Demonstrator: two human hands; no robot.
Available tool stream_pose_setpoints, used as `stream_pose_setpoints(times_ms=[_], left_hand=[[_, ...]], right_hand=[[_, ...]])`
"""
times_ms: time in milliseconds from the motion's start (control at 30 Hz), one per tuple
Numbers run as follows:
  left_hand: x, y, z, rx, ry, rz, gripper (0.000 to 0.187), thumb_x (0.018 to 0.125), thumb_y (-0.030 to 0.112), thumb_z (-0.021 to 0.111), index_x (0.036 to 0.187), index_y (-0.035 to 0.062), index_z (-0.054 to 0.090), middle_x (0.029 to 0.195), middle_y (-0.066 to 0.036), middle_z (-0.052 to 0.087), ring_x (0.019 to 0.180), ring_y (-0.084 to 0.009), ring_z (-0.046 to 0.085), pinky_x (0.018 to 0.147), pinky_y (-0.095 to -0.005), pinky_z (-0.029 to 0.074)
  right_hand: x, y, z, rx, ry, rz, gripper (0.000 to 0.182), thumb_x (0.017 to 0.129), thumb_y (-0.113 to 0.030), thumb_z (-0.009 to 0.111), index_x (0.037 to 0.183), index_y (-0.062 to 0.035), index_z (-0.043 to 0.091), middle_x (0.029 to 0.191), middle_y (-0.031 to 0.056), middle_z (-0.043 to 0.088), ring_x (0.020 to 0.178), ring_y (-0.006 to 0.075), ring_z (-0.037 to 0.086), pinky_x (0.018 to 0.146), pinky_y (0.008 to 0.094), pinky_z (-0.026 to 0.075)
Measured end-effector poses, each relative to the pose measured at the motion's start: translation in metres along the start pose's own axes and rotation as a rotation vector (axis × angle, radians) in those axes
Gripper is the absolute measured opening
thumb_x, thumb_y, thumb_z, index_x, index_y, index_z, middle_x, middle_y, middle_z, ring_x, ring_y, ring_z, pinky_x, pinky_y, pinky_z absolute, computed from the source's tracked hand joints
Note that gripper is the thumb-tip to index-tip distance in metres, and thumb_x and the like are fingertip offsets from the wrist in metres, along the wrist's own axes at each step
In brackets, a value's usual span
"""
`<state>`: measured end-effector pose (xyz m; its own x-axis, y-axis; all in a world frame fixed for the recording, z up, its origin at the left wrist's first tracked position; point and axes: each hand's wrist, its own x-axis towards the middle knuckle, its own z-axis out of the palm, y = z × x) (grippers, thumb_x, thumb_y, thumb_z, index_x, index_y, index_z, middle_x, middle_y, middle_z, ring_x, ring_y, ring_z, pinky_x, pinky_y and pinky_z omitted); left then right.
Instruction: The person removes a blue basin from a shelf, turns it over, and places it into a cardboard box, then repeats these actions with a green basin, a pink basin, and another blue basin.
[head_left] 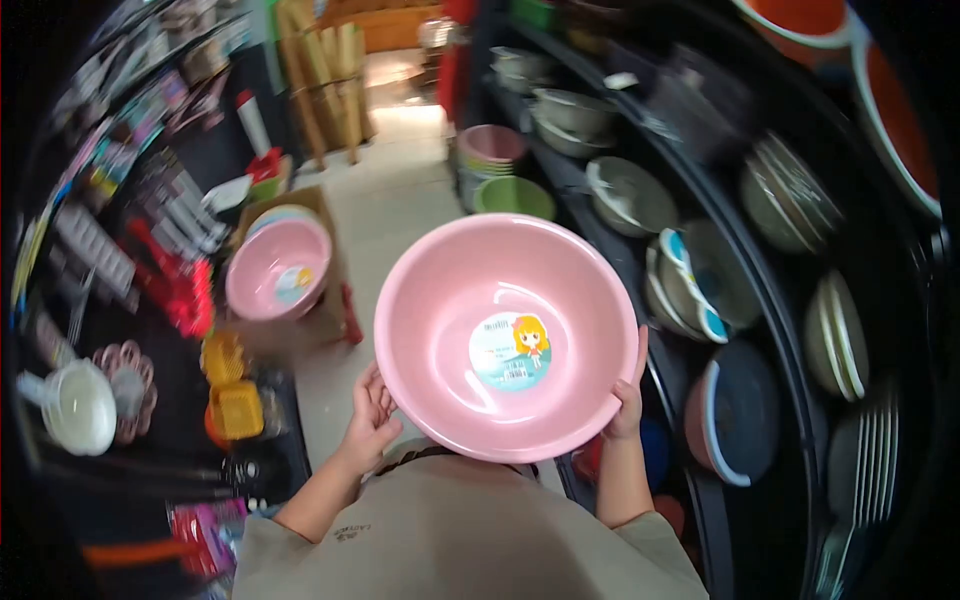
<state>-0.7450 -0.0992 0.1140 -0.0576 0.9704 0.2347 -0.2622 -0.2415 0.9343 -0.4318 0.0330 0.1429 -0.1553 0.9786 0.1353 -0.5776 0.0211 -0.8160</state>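
In a shop aisle, a glossy round pink plastic basin (506, 335) is gripped at its rim by left hand (371, 417) and right hand (628, 398); similar pink basins (278, 266), apparently boxed, sit left; bowl-filled dark shelves (760, 250) right.

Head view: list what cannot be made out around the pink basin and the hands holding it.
1. Sticker text inside the pink basin: too small and blurred in the head view.
2. Left hand fingertips: hidden behind the basin's rim.
3. Right hand palm: hidden behind the basin wall.
4. Underside of the basin: faces away from the camera.
5. Packets on the left wall rack: blurred by motion.
6. Orange bowls at top right: cut off by the picture's edge.
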Motion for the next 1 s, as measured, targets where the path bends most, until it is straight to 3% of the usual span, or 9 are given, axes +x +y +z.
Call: stream_pose_setpoints(times_ms=[200, 233, 433, 533, 567, 600, 733, 800, 1000], left_hand=[[-0.064, 0.020, -0.052, 0.088, 0.521, 0.038, 0.082, 0.088, 0.019, 0.056, 0.145, 0.0053, -0.001, 0.145, -0.018, 0.025, 0.132, -0.0247, 0.032, 0.108, -0.0371, 0.026], [-0.069, 0.020, -0.054, 0.067, 0.602, 0.033, 0.083, 0.086, 0.009, 0.057, 0.146, 0.0052, -0.001, 0.144, -0.018, 0.028, 0.132, -0.0246, 0.033, 0.108, -0.0368, 0.027], [-0.079, 0.023, -0.057, 0.070, 0.891, -0.035, 0.088, 0.079, -0.007, 0.057, 0.147, 0.0066, 0.002, 0.144, -0.016, 0.029, 0.131, -0.0227, 0.035, 0.107, -0.0361, 0.030], [-0.071, 0.021, -0.065, 0.131, 0.993, 0.021, 0.087, 0.078, -0.008, 0.056, 0.147, 0.0071, 0.005, 0.144, -0.016, 0.030, 0.131, -0.0224, 0.035, 0.107, -0.0362, 0.030], [-0.067, 0.022, -0.068, 0.140, 1.015, 0.034, 0.087, 0.078, -0.008, 0.056, 0.147, 0.0071, 0.005, 0.144, -0.016, 0.030, 0.131, -0.0224, 0.035, 0.107, -0.0362, 0.030], [-0.063, 0.023, -0.072, 0.149, 1.063, 0.035, 0.087, 0.078, -0.008, 0.056, 0.147, 0.0073, 0.005, 0.144, -0.015, 0.030, 0.131, -0.0226, 0.035, 0.107, -0.0361, 0.029], [-0.035, 0.038, -0.087, 0.233, 1.170, 0.039, 0.088, 0.077, -0.009, 0.055, 0.147, 0.0073, 0.005, 0.144, -0.015, 0.030, 0.131, -0.0235, 0.035, 0.108, -0.0356, 0.029], [-0.019, 0.037, -0.099, 0.268, 1.195, 0.046, 0.087, 0.078, -0.009, 0.055, 0.147, 0.0068, 0.005, 0.143, -0.015, 0.030, 0.130, -0.0234, 0.034, 0.108, -0.0352, 0.029], [0.032, 0.030, -0.122, 0.393, 1.189, 0.047, 0.089, 0.077, -0.007, 0.058, 0.147, 0.0050, 0.005, 0.143, -0.016, 0.029, 0.129, -0.0222, 0.035, 0.106, -0.0341, 0.030]], right_hand=[[0.032, 0.078, 0.080, -0.101, -0.358, 0.214, 0.108, 0.067, -0.015, 0.066, 0.148, -0.0116, -0.006, 0.151, 0.0154, 0.018, 0.137, 0.0288, 0.026, 0.110, 0.0389, 0.026], [0.037, 0.084, 0.087, -0.112, -0.404, 0.278, 0.106, 0.069, -0.010, 0.062, 0.148, -0.0109, -0.009, 0.152, 0.0148, 0.015, 0.137, 0.0276, 0.025, 0.110, 0.0378, 0.025], [0.068, 0.139, 0.106, -0.143, -0.561, 0.480, 0.099, 0.074, -0.003, 0.055, 0.147, -0.0127, -0.011, 0.153, 0.0136, 0.013, 0.137, 0.0258, 0.025, 0.110, 0.0362, 0.025], [0.097, 0.161, 0.132, -0.128, -0.631, 0.599, 0.098, 0.075, -0.001, 0.052, 0.148, -0.0146, -0.011, 0.153, 0.0131, 0.012, 0.138, 0.0250, 0.024, 0.109, 0.0357, 0.025], [0.106, 0.174, 0.142, -0.174, -0.628, 0.573, 0.103, 0.070, -0.010, 0.061, 0.149, -0.0162, -0.006, 0.152, 0.0135, 0.016, 0.135, 0.0271, 0.029, 0.108, 0.0363, 0.029], [0.117, 0.186, 0.148, -0.166, -0.653, 0.579, 0.103, 0.070, -0.010, 0.061, 0.149, -0.0162, -0.006, 0.152, 0.0135, 0.016, 0.135, 0.0271, 0.029, 0.108, 0.0363, 0.029], [0.161, 0.214, 0.183, -0.221, -0.773, 0.580, 0.100, 0.069, 0.002, 0.051, 0.149, -0.0151, -0.006, 0.150, 0.0160, 0.017, 0.135, 0.0254, 0.029, 0.107, 0.0338, 0.031], [0.182, 0.223, 0.194, -0.191, -0.828, 0.588, 0.096, 0.072, 0.007, 0.047, 0.148, -0.0136, -0.008, 0.153, 0.0140, 0.010, 0.138, 0.0244, 0.023, 0.109, 0.0333, 0.025], [0.230, 0.251, 0.200, -0.196, -0.809, 0.604, 0.096, 0.071, 0.005, 0.049, 0.148, -0.0113, -0.006, 0.151, 0.0152, 0.015, 0.136, 0.0258, 0.026, 0.108, 0.0349, 0.027]])
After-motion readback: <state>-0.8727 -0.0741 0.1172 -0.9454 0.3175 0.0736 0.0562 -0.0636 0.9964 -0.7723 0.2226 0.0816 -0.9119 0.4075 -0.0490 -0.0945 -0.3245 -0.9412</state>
